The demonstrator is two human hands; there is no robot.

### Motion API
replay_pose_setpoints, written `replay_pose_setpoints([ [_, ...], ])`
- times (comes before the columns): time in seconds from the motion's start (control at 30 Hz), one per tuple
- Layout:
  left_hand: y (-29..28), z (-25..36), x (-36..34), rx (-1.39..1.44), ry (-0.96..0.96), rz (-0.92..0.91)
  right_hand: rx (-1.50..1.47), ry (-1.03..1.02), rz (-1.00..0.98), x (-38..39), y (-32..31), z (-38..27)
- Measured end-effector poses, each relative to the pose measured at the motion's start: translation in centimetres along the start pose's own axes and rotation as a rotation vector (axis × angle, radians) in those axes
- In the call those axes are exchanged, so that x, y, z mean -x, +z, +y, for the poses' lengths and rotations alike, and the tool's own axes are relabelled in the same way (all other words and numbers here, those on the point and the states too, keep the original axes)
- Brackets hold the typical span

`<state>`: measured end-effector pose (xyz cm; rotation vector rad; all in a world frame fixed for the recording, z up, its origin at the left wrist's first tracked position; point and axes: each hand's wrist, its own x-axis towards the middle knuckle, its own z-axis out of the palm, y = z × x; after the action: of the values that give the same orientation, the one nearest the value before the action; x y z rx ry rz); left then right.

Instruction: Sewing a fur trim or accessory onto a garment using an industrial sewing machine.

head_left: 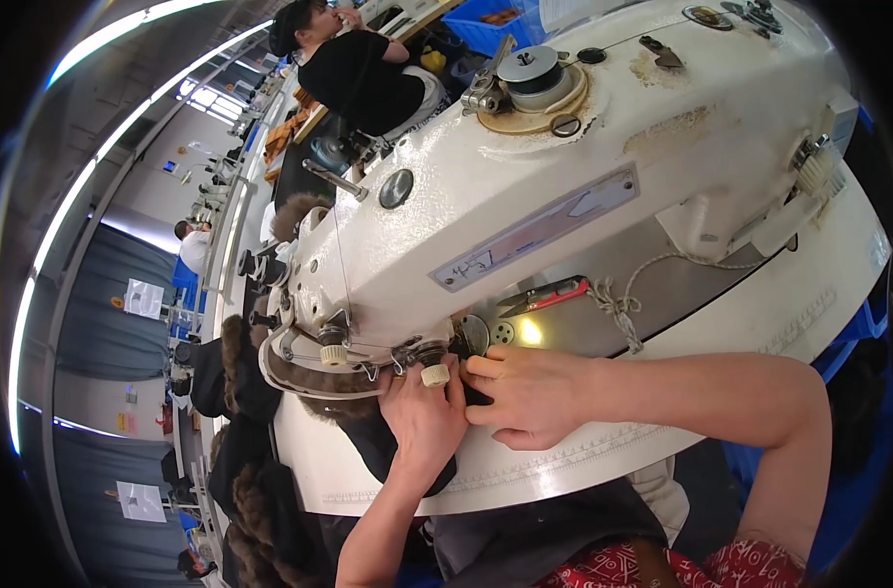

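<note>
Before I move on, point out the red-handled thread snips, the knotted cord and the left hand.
Thread snips [562,292], head view: red handle.
Knotted cord [619,306], head view: knotted bundle.
Left hand [423,414], head view: its back.

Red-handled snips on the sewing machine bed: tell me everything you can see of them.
The snips have a red handle and dark, metallic-looking blades. They lie on the grey machine bed beneath the white machine arm, blades pointing left. A pale knotted cord meets the handle end; whether it is tied there is unclear. Neither the left hand nor the right hand touches them.
</note>
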<state>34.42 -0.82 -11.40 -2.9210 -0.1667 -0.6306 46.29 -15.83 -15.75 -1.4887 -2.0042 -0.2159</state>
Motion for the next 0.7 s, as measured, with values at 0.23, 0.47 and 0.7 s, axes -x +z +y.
replay_pose_setpoints([
  [0.23, 0.0, -0.3, 0.1, -0.023, 0.118, -0.136, 0.005, 0.022, 0.052, 0.6, 0.1, 0.1],
  [0.47, -0.5, 1.3, 1.2, -0.082, 0.280, -0.121, -0.151, 0.421, 0.023, 0.0, -1.8, 0.3],
  [0.7, -4.0, -0.5, 1.0, 0.134, 0.449, -0.282, 0.081, 0.256, 0.003, 0.6, -1.6, -0.7],
])
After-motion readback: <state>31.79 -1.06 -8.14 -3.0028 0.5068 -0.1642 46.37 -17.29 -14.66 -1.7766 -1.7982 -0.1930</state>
